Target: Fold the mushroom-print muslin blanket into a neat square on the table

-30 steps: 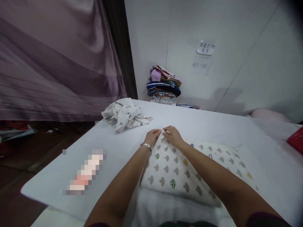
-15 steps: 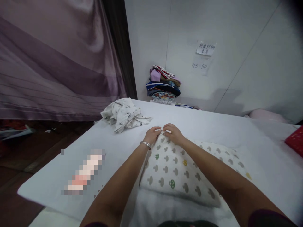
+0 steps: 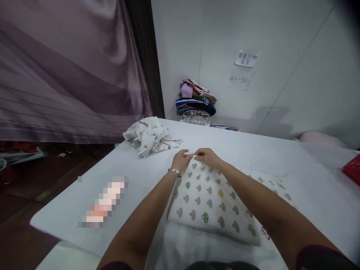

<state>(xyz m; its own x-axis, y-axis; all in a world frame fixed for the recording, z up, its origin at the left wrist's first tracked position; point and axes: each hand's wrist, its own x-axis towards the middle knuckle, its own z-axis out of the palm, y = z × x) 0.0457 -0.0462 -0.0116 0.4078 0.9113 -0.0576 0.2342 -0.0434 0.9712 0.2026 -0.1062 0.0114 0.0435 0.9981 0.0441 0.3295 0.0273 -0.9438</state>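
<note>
Mushroom-print cloth (image 3: 209,202) has its far corner pinched in the right hand (image 3: 208,157); the left hand (image 3: 180,160) touches there, grip unclear. Most lies nearside of both. This looks like corner-straightening, calling for a steady pinch. Leftward, white tabletop (image 3: 140,176) gives room; beyond the left hand, crumpled fabric (image 3: 150,135) crowds its edge.

We see a purple curtain (image 3: 73,75) at left.
Folded fabrics (image 3: 196,100) are stacked by the far wall (image 3: 281,56), left of handwritten notes (image 3: 246,59); a red item (image 3: 353,169) lies right.
</note>
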